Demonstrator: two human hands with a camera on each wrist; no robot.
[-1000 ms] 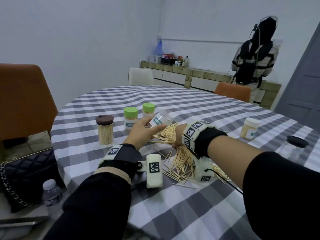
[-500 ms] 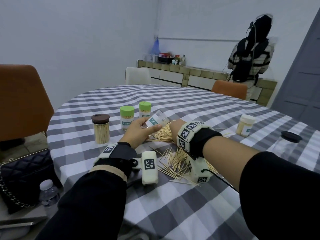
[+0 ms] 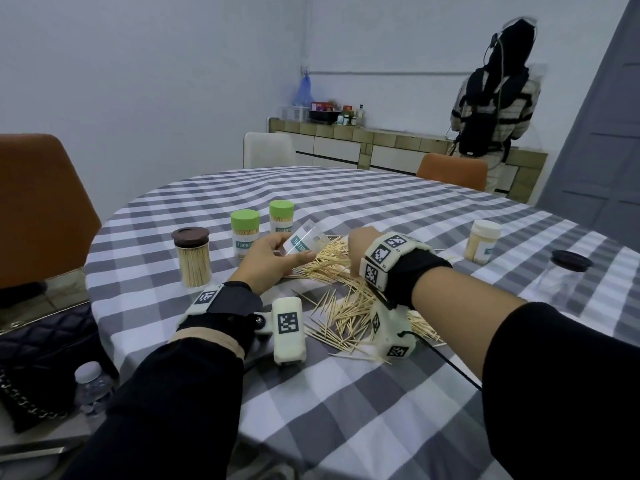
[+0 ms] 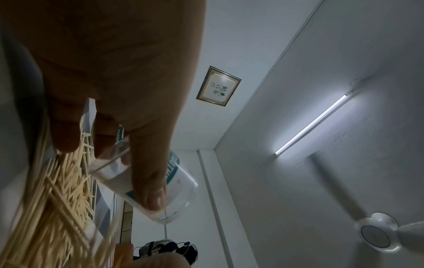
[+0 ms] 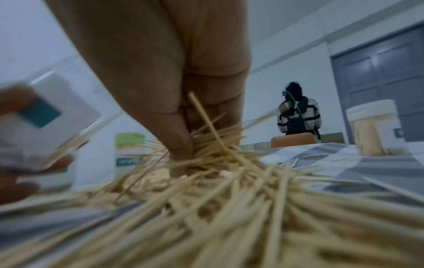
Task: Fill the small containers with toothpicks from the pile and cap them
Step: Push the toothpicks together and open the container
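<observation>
Head view, filling step: left hand [image 3: 268, 259] held empty container [image 3: 304, 241] tilted over toothpick pile [image 3: 346, 299] near table's [image 3: 346, 403] front-left edge; right hand [image 3: 360, 245] fingers pinched into toothpicks; next req. lifting bunch w/ tips aligned to container's mouth.

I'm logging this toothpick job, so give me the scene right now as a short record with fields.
left hand: left hand holds empty clear container, tilted, uncapped
right hand: right hand gathers toothpicks in toothpick pile
filled and capped: brown-lid jar, two green-cap containers, cream-cap container
surface: checked tablecloth
</observation>
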